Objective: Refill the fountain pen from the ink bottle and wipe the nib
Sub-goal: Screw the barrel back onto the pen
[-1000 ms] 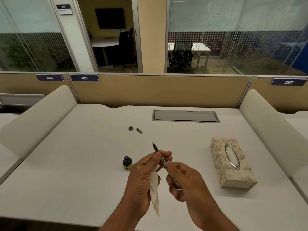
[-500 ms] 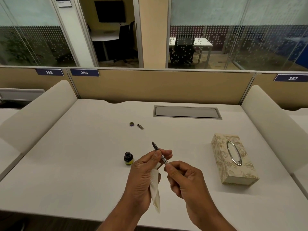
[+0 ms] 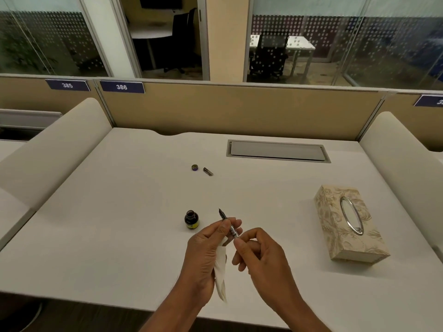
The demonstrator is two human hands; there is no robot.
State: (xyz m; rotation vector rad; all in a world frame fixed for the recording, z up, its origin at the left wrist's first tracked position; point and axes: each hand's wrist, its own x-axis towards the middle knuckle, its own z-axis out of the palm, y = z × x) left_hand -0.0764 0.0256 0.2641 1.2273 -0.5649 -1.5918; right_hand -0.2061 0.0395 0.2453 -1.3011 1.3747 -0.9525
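Fingertips (image 3: 223,230) of left hand (image 3: 206,255) pinch the slim dark fountain pen (image 3: 230,228) mid-body, with a limp white tissue (image 3: 220,276) held in the palm. Right hand (image 3: 261,257) pinches the rear end. Nib (image 3: 221,213) is bare, centre frame. Risk: drips on the smooth pale desk (image 3: 119,236), or a knuckle tipping the uncapped squat glass ink bottle (image 3: 191,219) just left.

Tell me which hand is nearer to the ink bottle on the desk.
Left. The left hand, pinching the fountain pen, is just right of the ink bottle and toward the person; the right hand grips the pen's rear end farther right.
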